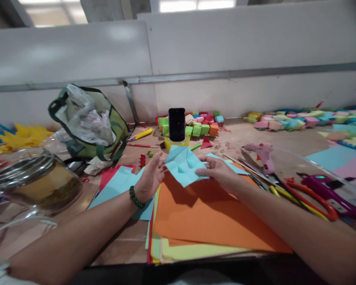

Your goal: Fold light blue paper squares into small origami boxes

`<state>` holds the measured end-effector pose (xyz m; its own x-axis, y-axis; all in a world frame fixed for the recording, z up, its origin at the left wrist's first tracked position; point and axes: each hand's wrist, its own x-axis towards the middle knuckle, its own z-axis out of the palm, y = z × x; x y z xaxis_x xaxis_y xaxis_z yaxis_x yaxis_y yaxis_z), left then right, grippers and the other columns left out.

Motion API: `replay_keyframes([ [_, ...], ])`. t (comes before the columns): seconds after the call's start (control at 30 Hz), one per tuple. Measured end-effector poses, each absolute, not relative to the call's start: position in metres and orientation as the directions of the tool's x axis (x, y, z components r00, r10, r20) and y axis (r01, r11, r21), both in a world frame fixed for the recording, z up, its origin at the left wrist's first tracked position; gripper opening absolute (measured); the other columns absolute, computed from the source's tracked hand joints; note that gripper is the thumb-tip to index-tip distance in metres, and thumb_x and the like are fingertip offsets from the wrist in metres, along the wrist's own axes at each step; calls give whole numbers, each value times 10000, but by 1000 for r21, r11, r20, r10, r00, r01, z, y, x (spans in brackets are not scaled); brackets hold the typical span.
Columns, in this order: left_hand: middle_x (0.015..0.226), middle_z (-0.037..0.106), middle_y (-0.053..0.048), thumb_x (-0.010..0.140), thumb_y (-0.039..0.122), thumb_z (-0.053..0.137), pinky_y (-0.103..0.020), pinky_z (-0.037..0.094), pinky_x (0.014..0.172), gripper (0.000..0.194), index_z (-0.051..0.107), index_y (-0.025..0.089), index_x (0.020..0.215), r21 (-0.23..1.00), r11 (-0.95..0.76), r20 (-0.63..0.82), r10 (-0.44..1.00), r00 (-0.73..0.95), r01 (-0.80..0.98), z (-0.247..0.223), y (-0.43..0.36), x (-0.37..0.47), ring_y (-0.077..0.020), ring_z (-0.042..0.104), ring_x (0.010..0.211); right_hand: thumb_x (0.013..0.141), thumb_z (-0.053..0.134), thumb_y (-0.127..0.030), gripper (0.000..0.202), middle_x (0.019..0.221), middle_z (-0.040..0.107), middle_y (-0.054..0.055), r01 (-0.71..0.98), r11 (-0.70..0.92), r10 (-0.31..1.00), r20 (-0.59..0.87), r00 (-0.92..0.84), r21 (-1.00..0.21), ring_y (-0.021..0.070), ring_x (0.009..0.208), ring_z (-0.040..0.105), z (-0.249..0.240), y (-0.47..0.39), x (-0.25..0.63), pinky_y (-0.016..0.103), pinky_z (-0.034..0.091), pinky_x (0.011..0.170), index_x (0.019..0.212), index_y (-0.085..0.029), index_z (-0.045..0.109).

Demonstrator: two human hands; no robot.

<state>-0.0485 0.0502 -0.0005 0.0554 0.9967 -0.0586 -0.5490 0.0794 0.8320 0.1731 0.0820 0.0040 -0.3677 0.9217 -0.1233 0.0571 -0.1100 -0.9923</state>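
A creased light blue sheet of paper [182, 166] hangs above a stack of coloured paper, with fold lines across it. My right hand [215, 170] pinches it at its right edge between thumb and fingers. Beside its left edge is my left hand [151, 176], fingers apart and pointing up, with a green bead bracelet on the wrist. I cannot tell whether those fingertips touch the sheet. Under both hands lies a large orange sheet [213, 217] on top of the stack. More light blue paper [115, 190] lies to the left, partly under my left forearm.
A phone [177, 124] stands upright in a yellow tape roll [167, 143], before folded paper cubes [197, 130]. Left are a glass teapot [38, 182], a green bag [115, 118] and a yellow cutter [144, 133]. Right are a pink glue gun [264, 154], red-handled pliers [314, 196] and a purple device [329, 194].
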Motion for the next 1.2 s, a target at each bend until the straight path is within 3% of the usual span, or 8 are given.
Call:
replay_keyframes([
  [0.17,966,686,-85,735,411,714,-274,491,787,361,613,154,969,887,270,-145,933,331,-373,-4,40,-36,-181,644,872,651,760,-336,421,712,669,-12,-72,-49,963,-28,-267,-996,125,603,598,0,72,161,247,448,574,994,-175,576],
  [0.37,811,703,-70,674,369,745,-286,493,744,333,655,128,885,915,231,-150,956,253,-332,-10,46,-39,-186,648,751,716,723,-363,432,912,692,60,27,-23,870,-33,-491,-999,192,830,643,0,67,161,327,500,757,1073,-180,566],
  [0.53,704,682,-37,666,335,728,-224,468,616,234,675,119,737,957,286,-275,830,485,53,-3,47,-55,-130,592,609,664,758,-381,625,1139,630,107,114,21,890,-33,-455,-993,216,976,612,13,75,175,338,490,814,1214,-206,518],
  [0.67,731,697,-36,649,297,725,-224,466,608,220,688,116,768,907,254,-418,620,664,335,8,42,-60,-131,584,607,618,783,-347,511,896,682,65,228,-4,790,-143,-595,-974,176,809,618,14,72,175,288,483,713,1065,-156,627],
  [0.77,765,701,-44,620,280,731,-237,478,643,254,690,108,802,899,248,-432,634,641,361,12,41,-60,-143,597,641,640,738,-338,288,733,661,21,271,14,746,-170,-644,-963,130,654,573,12,70,173,253,445,620,833,-132,677],
  [0.9,787,679,-29,616,257,716,-232,476,643,249,663,135,827,933,298,-359,757,545,201,14,41,-60,-137,599,665,642,687,-275,148,608,586,-23,270,46,788,-131,-602,-962,89,546,484,15,74,176,213,351,503,705,-151,635],
  [1.1,650,576,28,633,222,660,-194,389,538,124,619,147,723,920,68,-249,863,440,387,15,39,-57,-106,503,581,656,711,-333,246,549,515,-43,358,41,803,-182,-568,-933,82,487,409,14,70,173,203,276,430,828,-173,638],
  [1.2,676,588,21,645,249,643,-205,391,554,148,627,142,747,910,50,-242,870,430,411,15,36,-53,-117,504,602,654,721,-363,227,560,540,-25,386,98,804,-156,-574,-917,88,499,427,7,66,168,213,304,440,725,-157,654],
])
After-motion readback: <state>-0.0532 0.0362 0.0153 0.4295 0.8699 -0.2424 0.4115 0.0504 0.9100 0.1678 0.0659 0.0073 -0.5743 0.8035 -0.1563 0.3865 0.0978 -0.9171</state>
